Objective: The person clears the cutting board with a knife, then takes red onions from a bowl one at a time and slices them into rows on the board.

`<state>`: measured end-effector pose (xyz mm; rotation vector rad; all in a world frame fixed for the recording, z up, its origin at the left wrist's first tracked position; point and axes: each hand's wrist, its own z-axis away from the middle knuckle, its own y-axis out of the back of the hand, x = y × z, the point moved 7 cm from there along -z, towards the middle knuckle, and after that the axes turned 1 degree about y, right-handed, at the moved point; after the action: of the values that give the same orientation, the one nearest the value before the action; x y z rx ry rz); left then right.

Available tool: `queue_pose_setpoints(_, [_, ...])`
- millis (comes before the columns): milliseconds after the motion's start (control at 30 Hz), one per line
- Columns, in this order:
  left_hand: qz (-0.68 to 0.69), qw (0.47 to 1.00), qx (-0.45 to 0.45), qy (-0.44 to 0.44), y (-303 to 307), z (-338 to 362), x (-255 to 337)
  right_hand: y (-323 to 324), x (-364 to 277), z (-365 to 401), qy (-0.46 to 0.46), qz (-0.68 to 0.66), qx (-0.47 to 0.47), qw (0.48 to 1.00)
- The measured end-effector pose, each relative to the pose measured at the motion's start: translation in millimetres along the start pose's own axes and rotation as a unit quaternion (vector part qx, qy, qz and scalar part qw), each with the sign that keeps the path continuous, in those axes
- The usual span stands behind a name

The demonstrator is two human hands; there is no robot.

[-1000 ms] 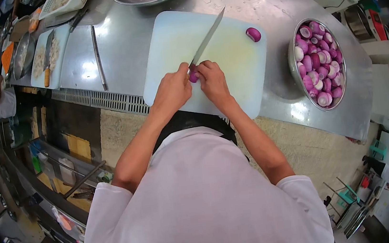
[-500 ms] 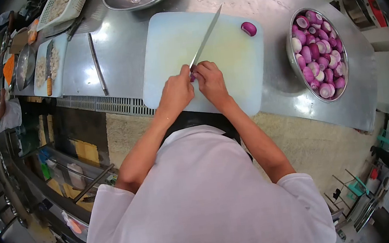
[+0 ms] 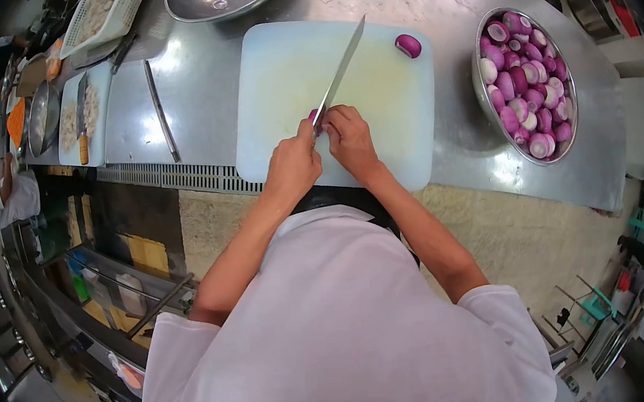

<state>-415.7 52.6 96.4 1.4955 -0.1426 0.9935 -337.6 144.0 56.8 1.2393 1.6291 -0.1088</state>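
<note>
My left hand (image 3: 294, 161) is closed around the handle of a kitchen knife (image 3: 343, 62), whose long blade points up and to the right over the white cutting board (image 3: 268, 72). Against the blade my right hand (image 3: 350, 139) has its fingers bent and pressed together on a red onion (image 3: 314, 114). Only a small purple part of that onion shows beside the blade; the fingers hide the rest. A peeled red onion piece (image 3: 408, 46) lies by itself near the board's upper right corner.
A metal bowl (image 3: 482, 95) full of peeled red onions stands on the steel table to the right. Another metal bowl (image 3: 228, 5) is at the back. A metal rod (image 3: 161, 112) and a second board (image 3: 102, 139) with a knife lie left. A person (image 3: 12, 200) stands far left.
The knife has shifted slightly down and left along with my left hand. A purple bit of onion now shows left of the blade. My right hand stays almost in place.
</note>
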Motion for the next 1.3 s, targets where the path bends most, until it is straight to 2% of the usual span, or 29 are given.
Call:
queue_pose_setpoints(67, [-0.003, 1.000, 0.007, 0.002, -8.0, -9.7, -7.5, 1.9, 3.2, 1.6, 0.012, -0.011, 0.000, 1.000])
queue_pose_setpoints(200, [0.050, 0.998, 0.016, -0.026, 30.6, -7.4, 3.8, 2.2, 2.0, -4.5, -0.017, 0.007, -0.011, 1.000])
queue_pose_setpoints(267, [0.045, 0.997, 0.061, -0.003, 51.8, 2.5, 2.7, -2.4, 4.1, -6.8, -0.120, 0.027, -0.020, 0.992])
queue_pose_setpoints(300, [0.028, 0.997, 0.071, 0.014, 56.4, 2.9, -6.0, -5.7, 0.0, -10.3, -0.123, 0.033, -0.012, 0.992])
queue_pose_setpoints(333, [0.031, 0.997, 0.064, 0.005, 56.7, 2.0, -11.7, -14.7, -7.3, -14.3, -0.109, 0.056, -0.040, 0.992])
queue_pose_setpoints(367, [0.026, 0.997, 0.069, 0.031, 56.6, 0.3, -23.0, -19.0, -10.5, -17.2, -0.095, 0.080, -0.067, 0.990])
queue_pose_setpoints(467, [0.027, 0.995, 0.063, 0.072, 40.6, -1.6, -61.9, -8.7, 8.6, -28.7, -0.087, 0.091, -0.047, 0.991])
queue_pose_setpoints(500, [0.030, 0.993, 0.055, 0.101, 34.8, 1.1, -73.1, 7.5, 24.9, -34.8, -0.112, 0.126, -0.022, 0.985])
queue_pose_setpoints(633, [0.051, 0.994, 0.052, 0.083, 28.2, 12.8, -71.4, 85.5, 82.5, -63.3, -0.092, 0.228, 0.044, 0.968])
queue_pose_setpoints(733, [0.027, 0.995, 0.064, 0.078, 32.0, 11.4, -68.7, 120.8, 81.8, -75.6, -0.073, 0.252, 0.063, 0.963])
queue_pose_setpoints(800, [0.044, 0.990, 0.048, 0.123, 30.4, 12.2, -73.9, 156.4, 47.1, -80.6, -0.031, 0.197, 0.107, 0.974])
queue_pose_setpoints(867, [0.057, 0.990, 0.054, 0.119, 28.2, 12.3, -78.1, 222.3, 44.2, -75.5, -0.011, 0.289, 0.199, 0.936])
queue_pose_setpoints(933, [0.019, 0.995, 0.069, 0.066, 29.4, 11.0, -78.6, 288.8, 54.7, -78.1, -0.230, 0.399, 0.165, 0.872])
queue_pose_setpoints(1000, [0.043, 0.993, 0.051, 0.097, 31.5, 12.4, -77.0, 316.8, 94.2, -60.5, -0.259, 0.514, 0.140, 0.806])
queue_pose_setpoints(1100, [0.069, 0.988, 0.027, 0.132, 30.6, 11.4, -74.5, 324.9, 125.1, -59.3, -0.244, 0.489, 0.096, 0.832])
queue_pose_setpoints(1133, [0.070, 0.988, 0.019, 0.138, 30.6, 11.4, -75.1, 332.4, 122.6, -58.7, -0.220, 0.466, 0.141, 0.845])
queue_pose_setpoints(1167, [0.069, 0.986, 0.027, 0.152, 31.1, 14.8, -79.8, 340.9, 114.8, -56.2, -0.228, 0.432, 0.143, 0.861])
queue_pose_setpoints(1200, [0.054, 0.991, 0.039, 0.116, 30.9, 13.1, -78.6, 347.4, 107.9, -55.2, -0.263, 0.420, 0.147, 0.856])
queue_pose_setpoints(1233, [0.037, 0.995, 0.054, 0.082, 33.3, 9.9, -75.3, 345.2, 91.2, -56.0, -0.195, 0.387, 0.209, 0.877])
queue_pose_setpoints(1267, [0.033, 0.993, 0.064, 0.099, 36.5, 12.1, -74.9, 323.8, 52.6, -65.4, -0.217, 0.340, 0.181, 0.897])
queue_pose_setpoints(1300, [0.030, 0.993, 0.058, 0.100, 37.3, 12.4, -69.7, 290.5, 45.8, -68.6, -0.208, 0.224, 0.147, 0.941])
